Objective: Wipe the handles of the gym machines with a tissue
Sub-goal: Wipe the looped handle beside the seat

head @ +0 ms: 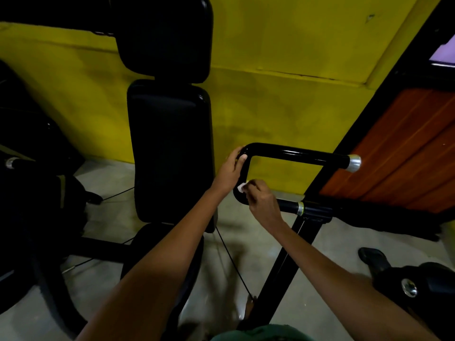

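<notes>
Left hand [230, 169] has its fingers wrapped round the upper bend of the glossy black U-shaped handle [295, 153], chrome caps on it. Right hand [262, 200] pinches a small crumpled white tissue [240, 187] against the tube's lower curve.

A dim room has a yellow wall [283, 45] at the far side, grey concrete floor [110, 217] below, and a wooden door [406, 148] at right.

Both arms reach forward. The left hand [231, 168] curls around the handle [295, 153] bend (thumb on top); the right hand [261, 198], just below, pinches a tissue [241, 187] against it.
</notes>
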Available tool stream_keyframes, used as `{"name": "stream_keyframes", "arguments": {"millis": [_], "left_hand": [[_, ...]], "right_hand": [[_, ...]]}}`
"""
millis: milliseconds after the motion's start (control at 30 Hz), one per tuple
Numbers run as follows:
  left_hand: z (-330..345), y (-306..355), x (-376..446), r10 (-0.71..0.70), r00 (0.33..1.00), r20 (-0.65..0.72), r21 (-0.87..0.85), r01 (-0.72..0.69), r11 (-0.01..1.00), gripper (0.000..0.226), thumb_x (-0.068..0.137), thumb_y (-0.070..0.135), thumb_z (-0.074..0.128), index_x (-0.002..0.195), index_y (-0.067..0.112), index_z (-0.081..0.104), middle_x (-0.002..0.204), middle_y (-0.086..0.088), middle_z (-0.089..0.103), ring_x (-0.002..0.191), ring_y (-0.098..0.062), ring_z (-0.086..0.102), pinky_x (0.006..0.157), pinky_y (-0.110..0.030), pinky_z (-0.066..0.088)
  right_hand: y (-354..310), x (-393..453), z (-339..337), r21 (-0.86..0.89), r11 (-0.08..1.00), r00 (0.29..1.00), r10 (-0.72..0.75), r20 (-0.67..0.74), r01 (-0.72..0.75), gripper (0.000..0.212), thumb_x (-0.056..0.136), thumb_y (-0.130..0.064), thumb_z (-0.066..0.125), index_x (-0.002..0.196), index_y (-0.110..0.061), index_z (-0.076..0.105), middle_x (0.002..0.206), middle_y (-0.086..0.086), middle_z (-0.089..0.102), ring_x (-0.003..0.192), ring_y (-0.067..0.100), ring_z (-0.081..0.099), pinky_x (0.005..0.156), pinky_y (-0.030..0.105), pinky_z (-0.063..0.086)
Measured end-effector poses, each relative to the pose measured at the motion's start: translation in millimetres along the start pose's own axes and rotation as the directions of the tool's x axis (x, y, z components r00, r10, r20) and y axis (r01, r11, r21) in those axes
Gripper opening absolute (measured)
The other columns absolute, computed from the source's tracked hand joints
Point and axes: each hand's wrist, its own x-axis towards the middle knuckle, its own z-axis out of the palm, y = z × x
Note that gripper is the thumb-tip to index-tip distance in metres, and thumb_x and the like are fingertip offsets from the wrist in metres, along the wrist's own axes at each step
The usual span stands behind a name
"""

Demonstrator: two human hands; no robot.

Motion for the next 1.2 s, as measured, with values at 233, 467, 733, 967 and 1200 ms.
{"name": "stream_keyframes", "arguments": {"millis": [233,467,733,967,1200], "left_hand": [[-2,-7,-6,0.137,0.987,0.08,0.151,-0.148,0.977,0.052,0.103,0.029,0.034,0.148,0.035,0.008,0.141,-0.014,0.039,0.123,-0.027,0.045,0.095,-0.027,0.039],[3,1,-14,0.146,0.987,0.066,0.294,-0.159,0.943,0.054,0.103,0.032,0.032,0.144,0.037,-0.003,0.105,-0.015,0.043,0.072,-0.034,0.048,0.063,-0.038,0.044],[5,7,-17,0.133,0.991,0.029,0.334,-0.135,0.933,0.053,0.103,0.032,0.03,0.149,0.033,0.004,0.11,-0.017,0.045,0.072,-0.034,0.048,0.063,-0.039,0.044],[11,9,-21,0.119,0.993,-0.018,0.379,-0.103,0.92,0.051,0.104,0.028,0.03,0.15,0.032,0.009,0.113,-0.018,0.045,0.067,-0.035,0.047,0.057,-0.037,0.041],[11,8,-22,0.12,0.992,-0.026,0.343,-0.104,0.934,0.05,0.104,0.028,0.03,0.15,0.031,0.01,0.114,-0.018,0.045,0.072,-0.034,0.048,0.06,-0.033,0.041]], "right_hand": [[3,-1,8,-0.263,0.906,0.943,-0.324,0.072,0.331,0.013,0.072,0.003,0.063,0.084,-0.002,0.067,0.077,0.012,0.059,0.074,0.023,0.043,0.051,0.031,0.039],[4,-5,-3,-0.27,0.904,0.943,-0.319,0.092,0.332,0.021,0.082,-0.005,0.05,0.088,-0.003,0.069,0.076,0.011,0.058,0.074,0.022,0.044,0.054,0.032,0.039],[22,-25,-8,-0.365,0.81,0.887,-0.394,0.242,0.459,0.016,0.069,-0.002,0.068,0.084,-0.006,0.07,0.083,0.01,0.062,0.082,0.024,0.044,0.064,0.031,0.046],[-8,6,-12,-0.128,0.973,0.981,-0.193,-0.006,0.191,0.012,0.068,0.009,0.064,0.078,0.002,0.066,0.074,0.015,0.061,0.062,0.029,0.058,0.048,0.03,0.044],[21,-8,-20,-0.091,0.993,0.979,-0.061,0.195,0.08,0.024,0.064,0.012,0.066,0.077,-0.007,0.072,0.084,0.011,0.069,0.074,0.028,0.068,0.059,0.034,0.057]]}}
